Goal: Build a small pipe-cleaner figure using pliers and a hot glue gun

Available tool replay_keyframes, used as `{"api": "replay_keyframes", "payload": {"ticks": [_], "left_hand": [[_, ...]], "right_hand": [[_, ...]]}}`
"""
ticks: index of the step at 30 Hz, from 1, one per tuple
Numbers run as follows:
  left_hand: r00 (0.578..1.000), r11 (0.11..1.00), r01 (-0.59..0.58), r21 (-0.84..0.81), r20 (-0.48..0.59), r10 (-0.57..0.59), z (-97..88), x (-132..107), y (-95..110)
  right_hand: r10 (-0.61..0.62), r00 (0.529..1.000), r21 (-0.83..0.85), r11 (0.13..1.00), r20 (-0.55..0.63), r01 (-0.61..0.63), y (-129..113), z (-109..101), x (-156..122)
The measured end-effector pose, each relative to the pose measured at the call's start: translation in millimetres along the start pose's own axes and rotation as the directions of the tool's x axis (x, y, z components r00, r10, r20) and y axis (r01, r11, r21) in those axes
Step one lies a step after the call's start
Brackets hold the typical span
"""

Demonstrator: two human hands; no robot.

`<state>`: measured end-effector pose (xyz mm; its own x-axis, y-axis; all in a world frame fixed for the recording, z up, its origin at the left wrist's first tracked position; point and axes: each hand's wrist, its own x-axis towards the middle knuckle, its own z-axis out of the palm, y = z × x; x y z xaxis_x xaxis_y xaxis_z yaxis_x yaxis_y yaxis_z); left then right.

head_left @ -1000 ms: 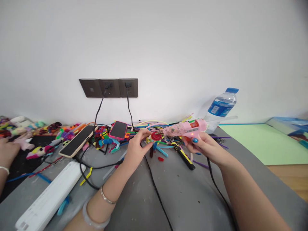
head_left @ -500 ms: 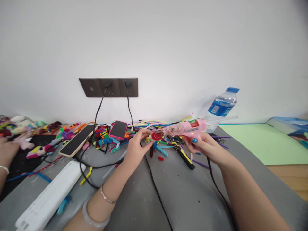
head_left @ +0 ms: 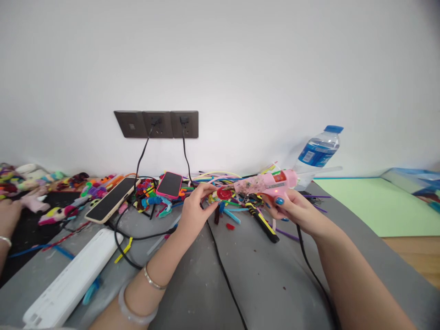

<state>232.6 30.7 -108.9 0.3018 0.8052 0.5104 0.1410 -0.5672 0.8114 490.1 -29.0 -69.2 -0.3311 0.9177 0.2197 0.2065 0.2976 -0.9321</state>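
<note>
My right hand [head_left: 292,206] grips a pink glue gun [head_left: 266,183] with a lit red lamp, its nozzle pointing left. My left hand [head_left: 194,211] pinches a small red round craft piece [head_left: 223,193] with coloured bits, held right at the nozzle tip. Both hands hover just above a grey mat [head_left: 254,270]. The gun's black cord [head_left: 309,261] trails down along my right forearm.
Colourful pipe cleaners [head_left: 206,183] lie heaped behind my hands. Two phones [head_left: 110,199] [head_left: 169,184] lie at the left, and a white power strip [head_left: 72,279] nearer me. A yellow-black tool [head_left: 263,222] and a water bottle [head_left: 318,153] sit right. Another person's hand [head_left: 8,217] rests far left.
Almost nothing differs; both my hands and the glue gun have shifted very slightly, still holding the red piece at the nozzle. The other person's hand drew a little left.
</note>
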Motion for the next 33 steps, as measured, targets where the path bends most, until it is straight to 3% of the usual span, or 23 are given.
{"api": "replay_keyframes", "payload": {"ticks": [33], "left_hand": [[0.999, 1.000, -0.019, 0.011, -0.035, 0.019, -1.4, -0.2, -3.9]], "right_hand": [[0.019, 1.000, 0.015, 1.000, 0.009, -0.019, 0.5, -2.0, -0.3]]}}
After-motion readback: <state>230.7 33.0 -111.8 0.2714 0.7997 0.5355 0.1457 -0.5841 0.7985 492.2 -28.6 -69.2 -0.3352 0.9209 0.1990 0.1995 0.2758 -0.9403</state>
